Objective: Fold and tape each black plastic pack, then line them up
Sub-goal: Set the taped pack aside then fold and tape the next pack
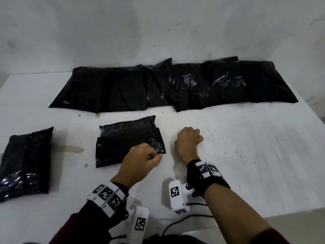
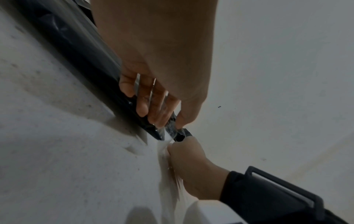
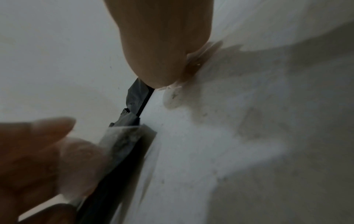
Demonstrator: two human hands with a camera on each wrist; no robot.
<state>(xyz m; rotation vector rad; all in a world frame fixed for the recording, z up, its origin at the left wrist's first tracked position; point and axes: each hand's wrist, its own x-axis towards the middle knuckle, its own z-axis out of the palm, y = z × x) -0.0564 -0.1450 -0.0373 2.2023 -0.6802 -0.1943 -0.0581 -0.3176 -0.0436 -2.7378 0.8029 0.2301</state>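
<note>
A folded black plastic pack [image 1: 126,145] lies on the white table [image 1: 228,138] in front of me. My left hand [image 1: 154,156] pinches its near right corner, fingers curled over the edge of the pack [image 2: 76,50]. Just right of that corner my right hand [image 1: 189,138] rests on the table as a fist. A strip of clear tape [image 2: 162,145] runs from the pack's corner into the right hand [image 2: 184,159], which grips it. The right wrist view shows the right hand [image 3: 159,53] with tape [image 3: 193,63] at its edge, and the pack [image 3: 114,174] under the blurred left hand [image 3: 38,151].
A row of several overlapping black packs [image 1: 175,85] lies along the back of the table against the white wall. One folded pack [image 1: 26,162] sits at the near left. The table's right edge [image 1: 299,196] drops off beside my right forearm.
</note>
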